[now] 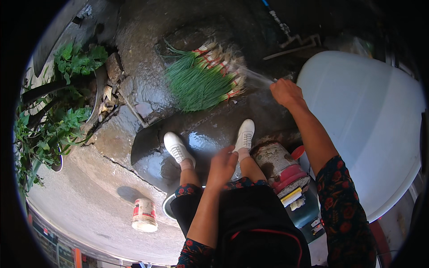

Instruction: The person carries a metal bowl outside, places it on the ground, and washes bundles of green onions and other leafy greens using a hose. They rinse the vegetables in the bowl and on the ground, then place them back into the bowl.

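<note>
Several bundles of scallions (201, 78), tied with red bands, lie side by side on the wet concrete ground, roots towards the right. My right hand (286, 92) is closed to the right of them. A thin water jet (256, 76) runs from it onto the white root ends. It seems to grip a hose end, mostly hidden by the fingers. In front of my lap, my left hand (223, 166) hangs loosely with the thumb apart. It overlaps the white right shoe (246, 132) in view, and I see nothing in it.
A large pale tub (358, 127) stands at the right. Near my right leg are a dirty bucket (273, 160) and a yellow-backed brush (291, 197). A small white-and-red bucket (144, 214) sits lower left. Leafy plants (75, 117) border the left; pipes (295, 45) lie ahead.
</note>
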Motion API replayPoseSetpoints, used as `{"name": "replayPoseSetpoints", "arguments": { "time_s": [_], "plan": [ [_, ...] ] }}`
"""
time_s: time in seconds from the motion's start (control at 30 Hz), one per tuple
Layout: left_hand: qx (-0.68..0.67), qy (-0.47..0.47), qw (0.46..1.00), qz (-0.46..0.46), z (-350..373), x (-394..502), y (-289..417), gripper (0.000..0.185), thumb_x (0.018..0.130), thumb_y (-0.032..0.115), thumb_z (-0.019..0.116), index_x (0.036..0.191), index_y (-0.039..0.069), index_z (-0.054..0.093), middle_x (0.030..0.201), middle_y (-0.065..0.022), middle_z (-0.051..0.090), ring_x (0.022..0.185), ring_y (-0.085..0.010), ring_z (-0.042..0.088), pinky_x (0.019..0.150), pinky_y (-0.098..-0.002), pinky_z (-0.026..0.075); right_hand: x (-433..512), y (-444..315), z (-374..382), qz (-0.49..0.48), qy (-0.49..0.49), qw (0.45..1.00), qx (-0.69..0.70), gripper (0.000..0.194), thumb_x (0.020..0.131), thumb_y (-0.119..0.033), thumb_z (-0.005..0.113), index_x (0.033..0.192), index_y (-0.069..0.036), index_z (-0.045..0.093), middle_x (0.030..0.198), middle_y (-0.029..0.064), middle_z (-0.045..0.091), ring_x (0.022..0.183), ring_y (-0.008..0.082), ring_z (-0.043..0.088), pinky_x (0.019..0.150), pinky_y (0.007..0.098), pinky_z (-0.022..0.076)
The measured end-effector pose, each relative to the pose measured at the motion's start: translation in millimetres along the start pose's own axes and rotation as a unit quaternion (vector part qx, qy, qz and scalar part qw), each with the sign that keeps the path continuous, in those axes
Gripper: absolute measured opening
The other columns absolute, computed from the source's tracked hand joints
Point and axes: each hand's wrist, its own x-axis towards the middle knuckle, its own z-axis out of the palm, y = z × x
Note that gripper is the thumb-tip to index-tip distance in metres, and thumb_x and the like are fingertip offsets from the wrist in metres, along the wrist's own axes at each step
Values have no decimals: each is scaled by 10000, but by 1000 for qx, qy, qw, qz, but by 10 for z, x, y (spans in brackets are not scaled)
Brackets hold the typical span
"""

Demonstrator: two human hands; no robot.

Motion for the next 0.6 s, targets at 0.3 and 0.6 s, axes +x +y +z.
{"name": "replayPoseSetpoints", "arguments": {
  "time_s": [0.3,0.6],
  "plan": [
    [-2,3,1000,24,39,55,-53,320,861,168,544,1120,-19,546,847,-104,619,780,-147,559,694,-257,437,48,-12,86,-14,14,1000,13,390,847,-268,374,1005,-18,629,1076,206,586,1006,360,558,860,440,439],
    [-21,-4,999,29,33,52,32,304,871,152,539,1126,-14,541,843,-72,621,768,-104,548,683,-233,435,40,-86,93,-7,12,999,36,396,834,-266,369,990,-15,633,1069,213,586,995,378,555,862,451,433]
  ]
}}
